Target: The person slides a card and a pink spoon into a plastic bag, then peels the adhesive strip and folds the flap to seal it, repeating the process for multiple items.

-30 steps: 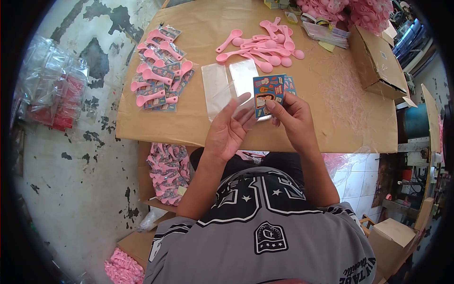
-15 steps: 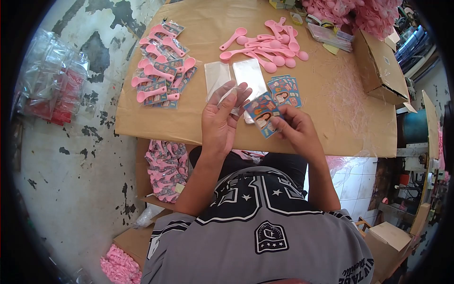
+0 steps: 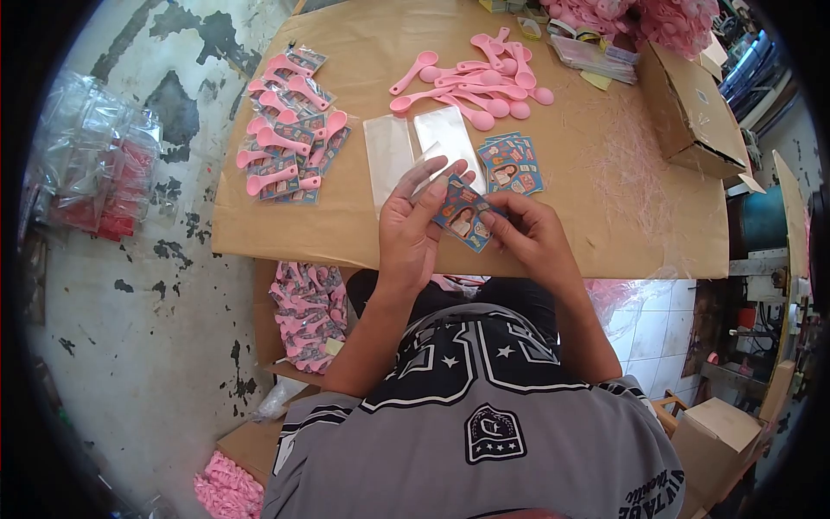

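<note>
My right hand [image 3: 533, 238] pinches a blue printed card [image 3: 464, 218] by its right edge, thumb on top. The card's left end reaches the thumb and fingers of my left hand [image 3: 410, 227], which hold a clear plastic bag [image 3: 429, 157] that is hard to see against the table. Just beyond my hands lie a stack of clear bags [image 3: 446, 130] and a further clear bag [image 3: 386, 147]. Right of that stack sit more blue cards [image 3: 513, 164], fanned slightly. Loose pink measuring spoons [image 3: 486, 80] are heaped farther back.
Pink spoons with cards in clear bags [image 3: 281, 138] cover the table's left side. A cardboard box [image 3: 687, 112] stands at the right, near plastic scraps [image 3: 622, 147]. Below the table's left edge is a box of packed spoons [image 3: 307, 311]. Bundled plastic packs [image 3: 95, 164] lie farther left.
The card in my right hand has moved left to meet my left hand's fingers and the clear bag. The whole view has shifted slightly.
</note>
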Available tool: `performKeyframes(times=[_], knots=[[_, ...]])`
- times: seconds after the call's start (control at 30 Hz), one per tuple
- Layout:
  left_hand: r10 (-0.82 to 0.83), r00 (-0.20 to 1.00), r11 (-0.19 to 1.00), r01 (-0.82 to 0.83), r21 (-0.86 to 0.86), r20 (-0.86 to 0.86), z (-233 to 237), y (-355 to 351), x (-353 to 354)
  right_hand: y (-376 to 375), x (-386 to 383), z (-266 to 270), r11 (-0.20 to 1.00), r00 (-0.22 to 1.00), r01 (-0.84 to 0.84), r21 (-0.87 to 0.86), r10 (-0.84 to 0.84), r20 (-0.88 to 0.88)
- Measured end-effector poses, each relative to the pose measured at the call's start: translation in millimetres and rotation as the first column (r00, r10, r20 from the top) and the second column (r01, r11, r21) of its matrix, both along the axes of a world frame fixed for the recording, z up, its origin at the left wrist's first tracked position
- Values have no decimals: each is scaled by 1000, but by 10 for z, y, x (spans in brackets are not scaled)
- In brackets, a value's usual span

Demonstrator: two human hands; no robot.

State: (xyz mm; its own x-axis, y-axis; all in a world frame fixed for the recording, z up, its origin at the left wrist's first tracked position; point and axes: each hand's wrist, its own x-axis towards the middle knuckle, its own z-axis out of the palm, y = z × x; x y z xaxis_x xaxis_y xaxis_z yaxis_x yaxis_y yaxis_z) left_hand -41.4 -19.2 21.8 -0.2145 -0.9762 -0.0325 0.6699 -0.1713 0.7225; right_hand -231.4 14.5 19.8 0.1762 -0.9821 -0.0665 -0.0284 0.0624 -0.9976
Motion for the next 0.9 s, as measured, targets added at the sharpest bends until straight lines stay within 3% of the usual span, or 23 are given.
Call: performKeyframes(times=[0.1,0.2,0.37,0.5,0.6,0.67,0.9], knots=[[-2,1000,1000,2,-10,2,-27,11,-8,-11,17,6,997,977,75,-16,-70,202],[14,1000,1000,-14,-24,5,-39,11,-4,4,19,-56,987,933,119,109,-149,327],[-38,999,999,37,-4,-27,-91,71,-64,-14,201,-72,983,920,180,24,-177,349],[25,1000,998,-25,-49,-12,-118,130,-101,-56,421,-116,966,905,258,-17,-236,354],[71,997,995,-70,-65,26,-212,136,-41,-65,552,-65,980,886,195,30,-189,423],[89,992,996,-87,-36,85,-235,159,18,-57,582,-85,984,916,180,-2,-167,366],[163,964,950,-211,-228,-211,81,0,133,3,615,-87,985,925,166,55,-175,336]])
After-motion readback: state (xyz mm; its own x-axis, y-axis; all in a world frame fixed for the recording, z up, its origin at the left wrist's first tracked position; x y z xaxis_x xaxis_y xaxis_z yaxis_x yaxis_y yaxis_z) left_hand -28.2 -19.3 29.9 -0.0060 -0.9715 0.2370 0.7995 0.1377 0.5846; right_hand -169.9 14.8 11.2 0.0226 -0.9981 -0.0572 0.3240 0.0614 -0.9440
